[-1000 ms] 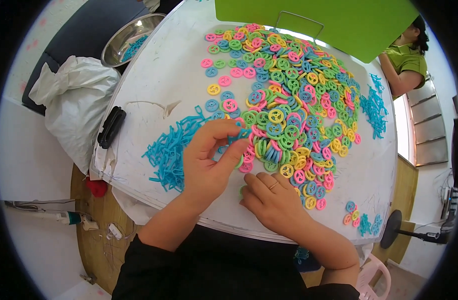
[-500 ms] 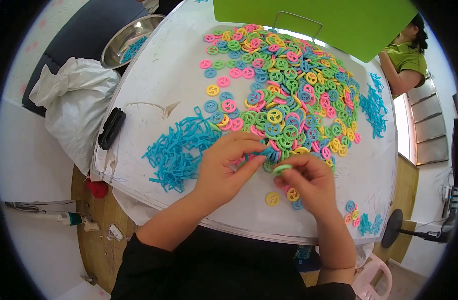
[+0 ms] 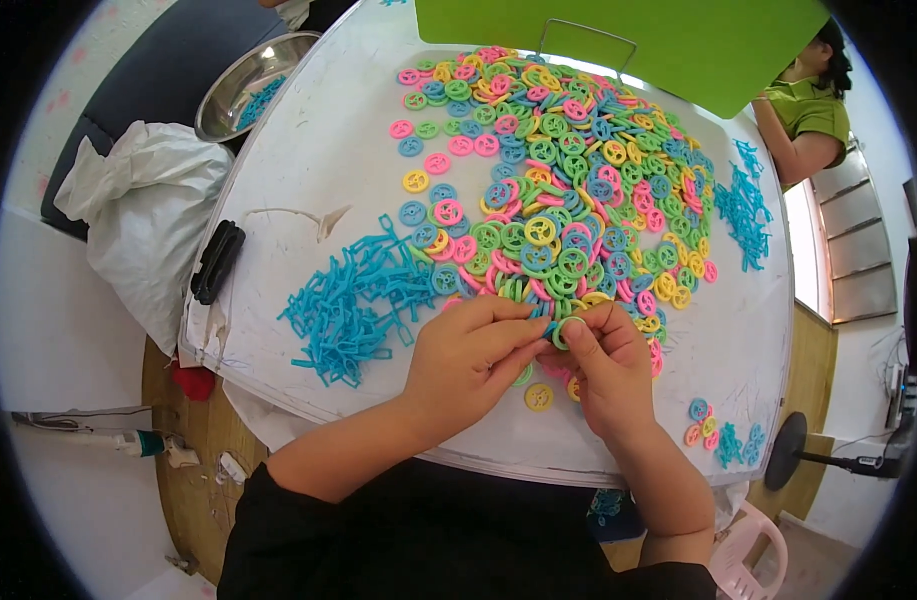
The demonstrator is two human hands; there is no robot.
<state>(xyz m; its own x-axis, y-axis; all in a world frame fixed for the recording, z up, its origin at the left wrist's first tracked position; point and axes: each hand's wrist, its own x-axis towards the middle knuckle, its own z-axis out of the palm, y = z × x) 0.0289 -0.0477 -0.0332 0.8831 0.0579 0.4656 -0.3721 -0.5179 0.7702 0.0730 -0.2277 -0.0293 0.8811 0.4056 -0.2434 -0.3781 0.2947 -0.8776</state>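
My left hand (image 3: 478, 350) pinches a small blue plastic piece, mostly hidden by the fingers. Against it, my right hand (image 3: 610, 365) grips a green plastic wheel (image 3: 563, 333) by its rim; the fingertips of both hands meet there. Just beyond them spreads a big pile of wheels (image 3: 578, 190) in pink, yellow, green and blue. To the left of my left hand lies a heap of blue forked plastic pieces (image 3: 343, 310). A yellow wheel (image 3: 539, 398) rests on the white table (image 3: 308, 200) below my hands, with a few more partly covered by my right hand.
A black case-like object (image 3: 218, 262) lies at the left table edge, near a white sack (image 3: 153, 220) and a metal bowl (image 3: 240, 95). A green board (image 3: 628, 45) stands at the back. More blue pieces (image 3: 744, 210) lie at right, near another person (image 3: 806, 120).
My right hand has brought the green wheel up to the blue piece in my left hand, turning the wheel more upright. Both hands are now together.
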